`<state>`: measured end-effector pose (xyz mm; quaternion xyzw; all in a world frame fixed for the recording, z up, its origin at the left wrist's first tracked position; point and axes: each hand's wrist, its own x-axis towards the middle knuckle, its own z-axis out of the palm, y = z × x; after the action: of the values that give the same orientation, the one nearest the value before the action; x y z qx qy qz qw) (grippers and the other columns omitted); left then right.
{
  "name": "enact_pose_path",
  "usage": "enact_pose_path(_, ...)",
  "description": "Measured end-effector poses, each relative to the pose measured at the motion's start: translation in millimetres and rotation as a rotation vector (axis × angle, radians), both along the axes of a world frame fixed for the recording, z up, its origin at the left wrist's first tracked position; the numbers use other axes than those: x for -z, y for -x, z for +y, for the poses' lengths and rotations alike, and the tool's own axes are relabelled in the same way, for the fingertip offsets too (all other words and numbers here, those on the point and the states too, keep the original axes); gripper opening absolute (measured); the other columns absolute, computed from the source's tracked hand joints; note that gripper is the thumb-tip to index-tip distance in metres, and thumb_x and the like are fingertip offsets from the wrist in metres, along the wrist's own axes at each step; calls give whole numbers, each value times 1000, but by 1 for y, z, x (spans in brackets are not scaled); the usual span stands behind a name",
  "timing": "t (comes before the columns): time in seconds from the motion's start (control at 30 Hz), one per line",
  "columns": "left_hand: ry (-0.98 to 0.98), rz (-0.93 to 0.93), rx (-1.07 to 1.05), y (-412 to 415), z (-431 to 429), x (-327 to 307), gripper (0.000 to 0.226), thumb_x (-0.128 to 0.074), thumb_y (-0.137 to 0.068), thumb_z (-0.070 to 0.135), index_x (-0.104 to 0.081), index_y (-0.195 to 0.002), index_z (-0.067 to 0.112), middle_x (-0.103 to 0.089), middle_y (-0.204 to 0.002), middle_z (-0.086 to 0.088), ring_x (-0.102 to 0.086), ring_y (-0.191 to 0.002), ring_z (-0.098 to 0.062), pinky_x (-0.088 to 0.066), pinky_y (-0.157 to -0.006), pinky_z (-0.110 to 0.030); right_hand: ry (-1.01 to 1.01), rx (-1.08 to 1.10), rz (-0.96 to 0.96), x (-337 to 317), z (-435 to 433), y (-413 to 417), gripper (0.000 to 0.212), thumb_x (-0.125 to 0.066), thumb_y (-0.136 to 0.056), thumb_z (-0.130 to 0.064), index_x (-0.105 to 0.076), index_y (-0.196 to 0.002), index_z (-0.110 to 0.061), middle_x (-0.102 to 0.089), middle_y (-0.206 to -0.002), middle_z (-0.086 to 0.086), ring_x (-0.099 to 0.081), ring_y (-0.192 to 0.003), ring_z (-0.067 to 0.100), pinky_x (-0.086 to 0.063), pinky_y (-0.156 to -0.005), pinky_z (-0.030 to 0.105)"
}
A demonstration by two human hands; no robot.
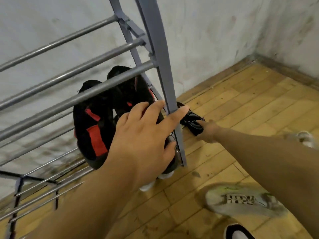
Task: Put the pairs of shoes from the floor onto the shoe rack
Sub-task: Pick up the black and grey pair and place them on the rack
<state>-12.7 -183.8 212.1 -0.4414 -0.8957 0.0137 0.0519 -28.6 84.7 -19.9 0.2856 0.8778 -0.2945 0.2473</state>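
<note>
A pair of black-and-red shoes (96, 128) sits on a lower shelf of the grey metal shoe rack (165, 80), toes toward the wall. My left hand (145, 135) hovers over the right shoe of that pair with its fingers spread and straight, the index finger against the rack's side post. Right of the post, my right hand (209, 131) reaches down to a black shoe (190, 119) on the wooden floor and grips its near end. The hand and the post hide part of that shoe.
A grey sneaker with green trim (245, 201) lies on the floor at the lower right. A pale shoe (306, 138) is at the right edge and a black-and-white one (239, 232) at the bottom. White walls meet in a corner behind the rack.
</note>
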Motion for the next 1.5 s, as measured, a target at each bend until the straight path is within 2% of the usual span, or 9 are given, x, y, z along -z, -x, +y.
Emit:
enact_pose_path(0.27, -36, 63, 41, 1, -5, 8, 74, -57, -91, 48, -29, -159, 43, -48, -151, -3, -43, -139, -34, -45, -102, -57, 89, 110, 135, 13, 3, 12, 72, -71, -94, -24, -37, -154, -4, -41, -150, 16, -47, -130, 33, -46, -98, 35)
enact_pose_path(0.33, -26, 59, 34, 1, -4, 7, 74, -56, -91, 48, -28, -159, 44, -47, -153, -2, -42, -141, -34, -44, -102, -57, 121, 109, 191, 0, -3, 3, 73, -68, -96, -27, -34, -158, -8, -40, -156, 13, -46, -135, 30, -41, -92, 30)
enact_pose_path(0.47, -10, 53, 4, -1, -1, 6, 77, -56, -89, 50, -24, -158, 45, -45, -155, -1, -41, -141, -34, -44, -103, -58, 67, 60, 311, -25, -27, -46, 60, -60, -102, -26, -40, -157, -19, -41, -161, 5, -39, -146, 24, -34, -114, 32)
enact_pose_path(0.57, -2, 71, -6, -1, 1, 6, 76, -56, -90, 50, -21, -158, 47, -43, -156, -1, -41, -141, -34, -44, -104, -58, -2, 188, 376, -25, -41, -97, 54, -63, -98, -29, -51, -150, -24, -53, -151, 3, -53, -133, 24, -46, -100, 33)
enact_pose_path(0.77, -16, 96, -19, 0, 2, 11, 76, -57, -91, 51, -21, -157, 47, -46, -153, -1, -42, -138, -33, -45, -104, -57, -100, 10, 81, 42, -59, -129, 105, -68, -80, -63, -3, -161, -43, -10, -166, 9, -20, -147, 36, -35, -117, 49)
enact_pose_path(0.93, -12, 94, -23, -2, 2, 10, 75, -56, -91, 51, -21, -157, 48, -44, -154, -1, -40, -140, -33, -45, -104, -59, -289, 65, 40, 53, -41, -121, 106, -71, -81, -52, -1, -160, -44, -34, -157, 11, -39, -137, 36, -38, -110, 51)
enact_pose_path(1.1, -32, 83, -43, -3, 2, 10, 78, -60, -89, 49, -22, -157, 48, -45, -153, -2, -40, -140, -34, -44, -104, -60, -111, 167, 128, 32, -36, -134, 110, -74, -71, -50, -11, -161, -39, -61, -127, 4, -59, -106, 28, -55, -81, 39)
enact_pose_path(1.3, -25, 9, -35, -9, 2, 1, 75, -56, -88, 50, -26, -158, 46, -44, -154, -5, -37, -142, -35, -41, -107, -61, 260, 523, 374, -42, -55, -208, 110, -81, -70, -57, -16, -158, -45, -64, -124, -5, -72, -90, 18, -59, -77, 36)
enact_pose_path(1.5, 109, -107, -223, -85, 8, -29, 90, -55, -91, 59, 4, -159, 47, 14, -168, -9, 12, -155, -42, 0, -125, -60, 244, 622, 442, -110, -63, -302, 102, -86, -71, -52, -29, -155, -44, -57, -127, -5, -65, -97, 11, -56, -81, 32)
